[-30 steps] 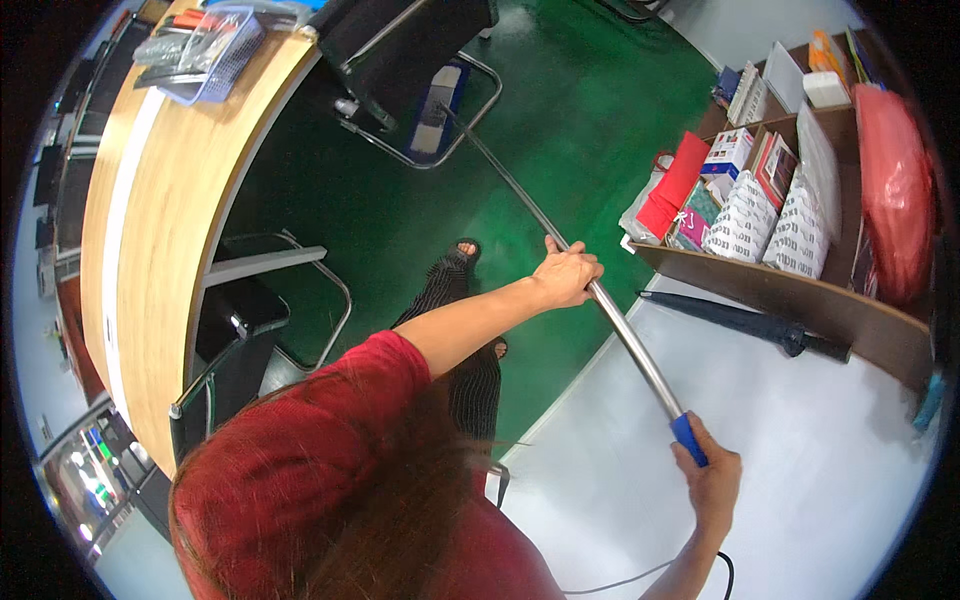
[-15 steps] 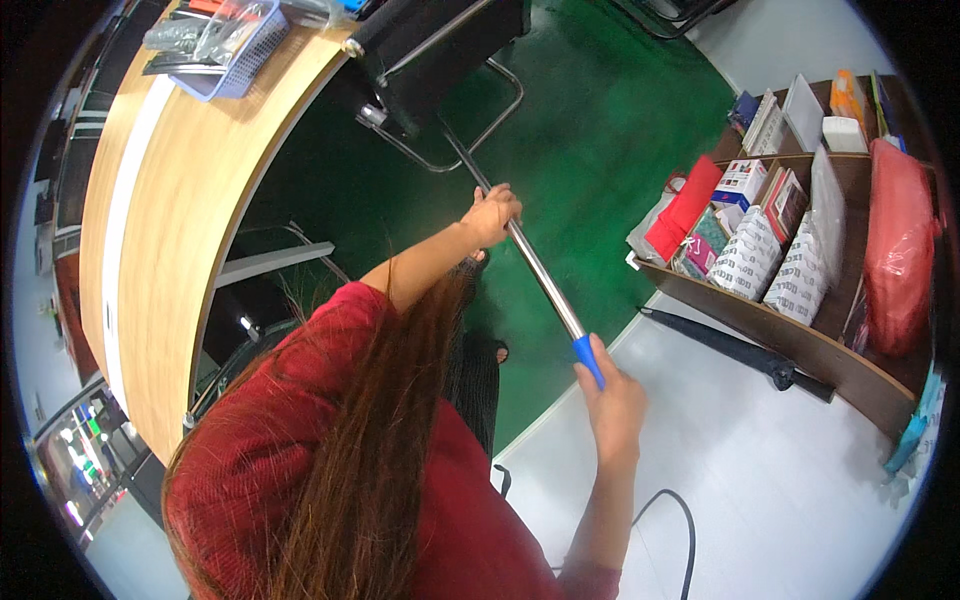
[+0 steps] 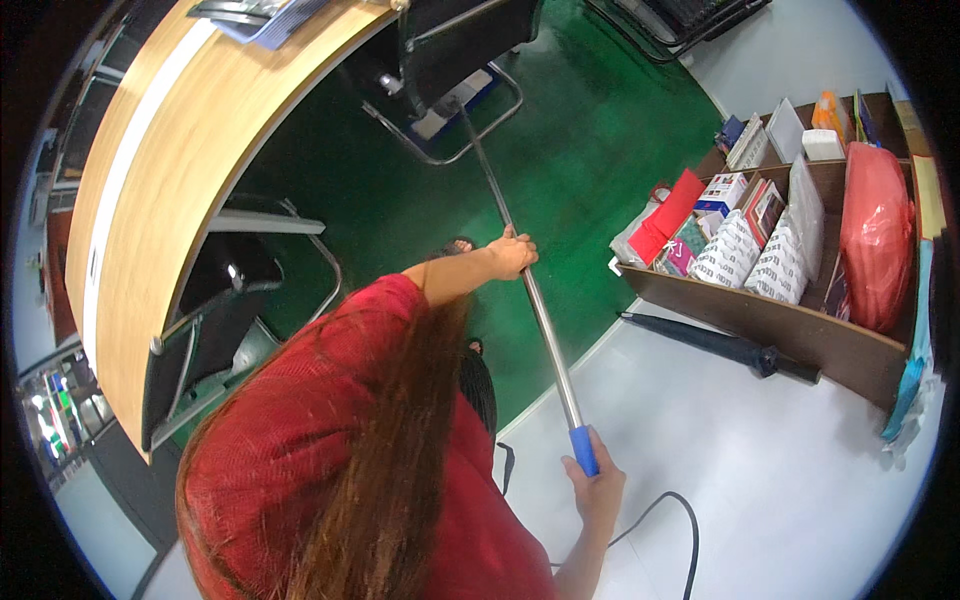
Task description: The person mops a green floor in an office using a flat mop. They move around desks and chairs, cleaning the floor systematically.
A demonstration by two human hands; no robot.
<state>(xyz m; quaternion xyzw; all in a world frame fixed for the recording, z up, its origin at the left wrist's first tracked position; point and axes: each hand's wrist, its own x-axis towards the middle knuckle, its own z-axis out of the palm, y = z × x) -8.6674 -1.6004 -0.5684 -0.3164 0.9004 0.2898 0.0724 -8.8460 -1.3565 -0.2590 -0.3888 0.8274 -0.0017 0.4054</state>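
A flat mop's silver pole (image 3: 548,345) slants away from me across the green floor. My left hand (image 3: 512,254) is closed around the middle of the pole. Lower down, my right hand (image 3: 600,487) grips the blue handle end (image 3: 583,452). At the far end, the blue-and-white mop head (image 3: 432,122) lies on the floor beneath a black chair (image 3: 450,60), inside its bent metal leg frame. The chair partly hides the head.
A curved wooden table (image 3: 175,190) runs along the left, with a basket (image 3: 280,25) on it and another black chair (image 3: 215,340) below. A brown shelf box (image 3: 800,335) of packages stands at right, a black umbrella (image 3: 700,343) beside it. A black cable (image 3: 692,530) crosses the white floor.
The mop head has come into sight under the chair. My right hand and the handle end sit lower in view; my left hand is slightly lower and further right. Both keep hold.
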